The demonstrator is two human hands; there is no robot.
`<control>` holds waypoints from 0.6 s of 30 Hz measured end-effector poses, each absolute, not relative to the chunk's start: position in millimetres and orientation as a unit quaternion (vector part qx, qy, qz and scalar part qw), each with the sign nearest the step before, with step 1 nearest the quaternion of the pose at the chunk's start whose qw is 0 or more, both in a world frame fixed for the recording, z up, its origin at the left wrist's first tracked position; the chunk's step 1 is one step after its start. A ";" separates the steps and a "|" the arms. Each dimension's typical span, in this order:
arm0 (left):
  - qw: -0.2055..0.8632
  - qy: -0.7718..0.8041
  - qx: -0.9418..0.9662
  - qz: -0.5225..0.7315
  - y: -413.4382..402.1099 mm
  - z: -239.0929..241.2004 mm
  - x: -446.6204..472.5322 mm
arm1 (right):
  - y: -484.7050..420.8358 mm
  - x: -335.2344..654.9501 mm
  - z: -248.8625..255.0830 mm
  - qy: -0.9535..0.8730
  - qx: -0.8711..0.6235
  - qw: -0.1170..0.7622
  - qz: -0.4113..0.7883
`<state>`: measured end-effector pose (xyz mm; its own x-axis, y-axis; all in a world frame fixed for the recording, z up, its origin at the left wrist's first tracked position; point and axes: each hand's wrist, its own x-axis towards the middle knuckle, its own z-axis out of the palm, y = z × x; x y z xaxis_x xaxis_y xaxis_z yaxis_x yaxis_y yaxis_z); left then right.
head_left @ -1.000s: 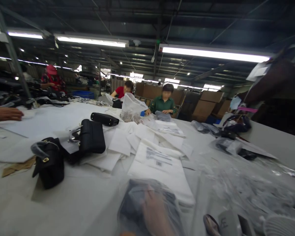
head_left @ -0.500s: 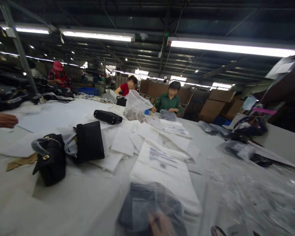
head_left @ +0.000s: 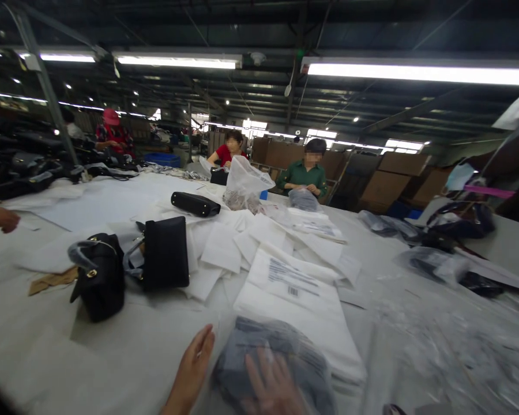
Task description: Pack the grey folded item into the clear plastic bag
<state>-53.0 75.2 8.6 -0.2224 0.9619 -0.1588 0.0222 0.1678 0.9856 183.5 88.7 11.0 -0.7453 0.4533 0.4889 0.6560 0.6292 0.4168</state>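
The left hand (head_left: 192,369) lies flat and open on the table (head_left: 125,357), beside the bagged dark item (head_left: 277,357) at the near edge; the right hand (head_left: 270,389) presses inside its plastic, grip unclear; bare cloth stays free leftward, before the black handbag (head_left: 98,276).

The left hand (head_left: 190,372) has come into view beside the bagged dark item (head_left: 277,357).
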 end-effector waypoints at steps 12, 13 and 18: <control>0.513 0.608 0.374 0.477 181.2 -34.0 -22.9 | 84.0 185.1 18.3 -0.871 -0.342 0.097 -0.339; 0.491 0.610 0.392 0.482 183.5 -33.6 -21.8 | 82.9 185.6 22.2 -0.871 -0.338 0.099 -0.342; 0.417 0.625 0.442 0.489 192.9 -25.0 -23.5 | 77.3 183.1 14.5 -0.871 -0.331 0.130 -0.340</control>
